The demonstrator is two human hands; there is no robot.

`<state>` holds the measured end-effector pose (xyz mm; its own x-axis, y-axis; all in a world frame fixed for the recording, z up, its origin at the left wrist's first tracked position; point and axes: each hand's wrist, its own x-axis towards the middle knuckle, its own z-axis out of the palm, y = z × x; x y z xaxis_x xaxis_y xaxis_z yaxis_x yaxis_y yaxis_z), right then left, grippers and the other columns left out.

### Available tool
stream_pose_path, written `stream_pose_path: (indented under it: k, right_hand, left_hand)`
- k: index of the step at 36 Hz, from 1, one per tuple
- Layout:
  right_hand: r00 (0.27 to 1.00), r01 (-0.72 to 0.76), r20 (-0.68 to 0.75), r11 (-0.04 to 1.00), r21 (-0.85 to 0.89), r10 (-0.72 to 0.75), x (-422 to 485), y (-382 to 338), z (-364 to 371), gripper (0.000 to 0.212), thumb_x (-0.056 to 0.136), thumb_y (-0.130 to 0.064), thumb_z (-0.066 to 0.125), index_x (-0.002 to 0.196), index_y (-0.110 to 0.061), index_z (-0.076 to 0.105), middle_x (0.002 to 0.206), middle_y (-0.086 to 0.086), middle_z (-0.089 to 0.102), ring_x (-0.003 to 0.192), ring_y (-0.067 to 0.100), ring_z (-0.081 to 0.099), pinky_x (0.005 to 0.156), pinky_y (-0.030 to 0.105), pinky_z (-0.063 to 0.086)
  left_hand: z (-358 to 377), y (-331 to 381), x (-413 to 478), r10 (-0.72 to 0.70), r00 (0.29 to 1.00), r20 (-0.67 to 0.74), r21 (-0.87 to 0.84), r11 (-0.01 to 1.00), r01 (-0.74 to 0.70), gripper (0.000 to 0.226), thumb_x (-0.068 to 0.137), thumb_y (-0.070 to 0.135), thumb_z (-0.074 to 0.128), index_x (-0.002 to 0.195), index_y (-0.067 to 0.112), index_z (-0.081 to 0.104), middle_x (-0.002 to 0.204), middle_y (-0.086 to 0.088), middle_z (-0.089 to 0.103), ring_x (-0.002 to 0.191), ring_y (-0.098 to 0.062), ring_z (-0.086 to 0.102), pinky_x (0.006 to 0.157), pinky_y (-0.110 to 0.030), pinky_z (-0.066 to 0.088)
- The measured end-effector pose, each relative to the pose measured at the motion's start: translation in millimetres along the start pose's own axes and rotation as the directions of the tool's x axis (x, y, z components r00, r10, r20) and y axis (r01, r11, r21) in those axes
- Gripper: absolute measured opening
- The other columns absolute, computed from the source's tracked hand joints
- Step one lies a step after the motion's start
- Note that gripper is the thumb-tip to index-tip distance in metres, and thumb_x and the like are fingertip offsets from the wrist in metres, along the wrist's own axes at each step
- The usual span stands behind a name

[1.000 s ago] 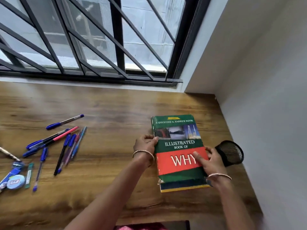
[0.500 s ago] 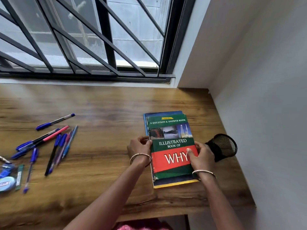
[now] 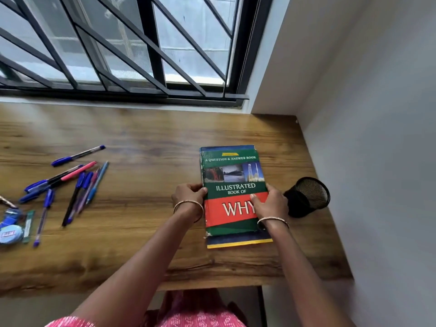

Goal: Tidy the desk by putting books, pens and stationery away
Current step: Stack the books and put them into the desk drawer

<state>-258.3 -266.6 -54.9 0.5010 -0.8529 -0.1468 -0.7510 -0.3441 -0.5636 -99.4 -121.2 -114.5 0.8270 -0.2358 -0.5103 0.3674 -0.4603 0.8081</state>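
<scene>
A green and red book (image 3: 232,175) titled "Illustrated Book of Why" lies on top of a larger blue book (image 3: 238,243) on the wooden desk (image 3: 146,142). My left hand (image 3: 188,197) grips the green book's left edge. Its right edge is held by my right hand (image 3: 269,204), thumb on the cover. Several blue, pink and black pens (image 3: 75,182) lie scattered at the left. A black mesh pen holder (image 3: 306,197) lies tipped on its side just right of the books.
A round blue tape (image 3: 10,233) and a small green packet (image 3: 28,226) sit at the far left edge. A white wall (image 3: 365,161) bounds the desk on the right. A barred window (image 3: 118,55) runs along the back.
The green book has slid back so the blue book shows beneath it at front and back. Both hands have stayed on its edges.
</scene>
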Motion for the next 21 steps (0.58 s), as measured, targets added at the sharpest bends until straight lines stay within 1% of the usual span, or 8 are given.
stream_pose_path:
  k: [2,6,10,12,14,17,19,21]
  right_hand:
    - [0.999,0.019,0.031,1.000,0.001,-0.019,0.3,2.4,-2.9,0.028,0.079,-0.029,0.069,0.104,-0.017,0.067,0.101,0.006,0.071,0.095,0.028,0.065,0.079,0.033,0.052]
    - [0.997,0.077,0.029,0.995,-0.056,-0.076,-7.3,5.3,-7.3,0.037,0.081,-0.027,0.067,0.115,-0.012,0.063,0.110,0.010,0.068,0.103,0.029,0.062,0.085,0.036,0.051]
    - [0.974,0.209,-0.065,0.969,-0.128,-0.219,-44.8,11.2,-6.9,0.048,0.085,-0.019,0.065,0.131,-0.005,0.055,0.126,0.013,0.060,0.118,0.030,0.056,0.100,0.038,0.046]
    - [0.941,0.302,-0.117,0.944,-0.135,-0.318,-71.7,17.4,-5.0,0.043,0.084,-0.016,0.065,0.126,-0.010,0.059,0.122,0.008,0.061,0.115,0.027,0.057,0.099,0.040,0.046]
    - [0.908,0.365,-0.165,0.920,-0.141,-0.385,-101.9,24.1,-2.5,0.037,0.082,-0.015,0.065,0.119,-0.017,0.063,0.115,0.001,0.063,0.109,0.023,0.058,0.092,0.039,0.048]
    - [0.860,0.468,-0.212,0.883,-0.034,-0.464,-149.8,33.3,-0.1,0.025,0.083,-0.010,0.067,0.107,-0.017,0.068,0.101,-0.002,0.067,0.095,0.017,0.062,0.085,0.030,0.049]
    - [0.840,0.526,-0.188,0.849,0.046,-0.510,-180.8,41.3,2.0,0.018,0.085,-0.009,0.066,0.100,-0.017,0.069,0.093,-0.004,0.066,0.088,0.010,0.061,0.081,0.021,0.048]
    - [0.848,0.527,-0.144,0.841,0.122,-0.510,-208.1,51.0,7.2,0.013,0.086,-0.010,0.066,0.095,-0.020,0.069,0.088,-0.009,0.065,0.081,0.003,0.059,0.075,0.015,0.046]
  left_hand:
    - [-1.2,-2.0,-2.1,0.009,1.000,0.018,0.016,1.000,-0.010,0.037,0.052,0.042,0.076,0.089,0.036,0.073,0.083,0.001,0.077,0.082,-0.021,0.074,0.081,-0.043,0.059]
    - [-12.0,9.9,-42.7,0.062,0.998,0.006,0.093,0.994,-0.062,0.037,0.063,0.037,0.074,0.096,0.021,0.077,0.085,-0.002,0.077,0.084,-0.023,0.073,0.080,-0.040,0.060]
    - [-31.0,-7.3,-86.1,0.112,0.991,0.072,0.132,0.984,-0.121,0.020,0.070,0.035,0.070,0.087,0.028,0.078,0.084,0.003,0.077,0.085,-0.015,0.073,0.082,-0.034,0.058]
    - [-42.6,-23.5,-102.0,0.078,0.988,0.131,0.072,0.994,-0.088,0.015,0.065,0.039,0.068,0.076,0.035,0.077,0.080,-0.001,0.077,0.084,-0.021,0.073,0.084,-0.044,0.058]
    - [-54.0,-38.5,-120.0,0.075,0.984,0.163,0.065,0.994,-0.087,0.008,0.073,0.031,0.070,0.071,0.029,0.077,0.078,-0.004,0.076,0.077,-0.023,0.071,0.081,-0.046,0.057]
    - [-69.3,-58.7,-149.0,0.041,0.985,0.166,-0.008,0.999,-0.040,0.015,0.086,0.011,0.067,0.075,0.019,0.074,0.075,-0.008,0.071,0.068,-0.020,0.063,0.061,-0.033,0.057]
    - [-79.6,-73.7,-164.2,0.024,0.984,0.177,-0.051,0.999,-0.015,0.013,0.086,0.010,0.068,0.077,0.016,0.074,0.071,-0.007,0.069,0.062,-0.018,0.061,0.051,-0.024,0.048]
    - [-89.8,-88.0,-176.1,0.001,0.978,0.207,-0.074,0.997,0.015,0.010,0.086,0.008,0.067,0.080,0.012,0.074,0.070,-0.008,0.067,0.058,-0.015,0.058,0.047,-0.021,0.046]
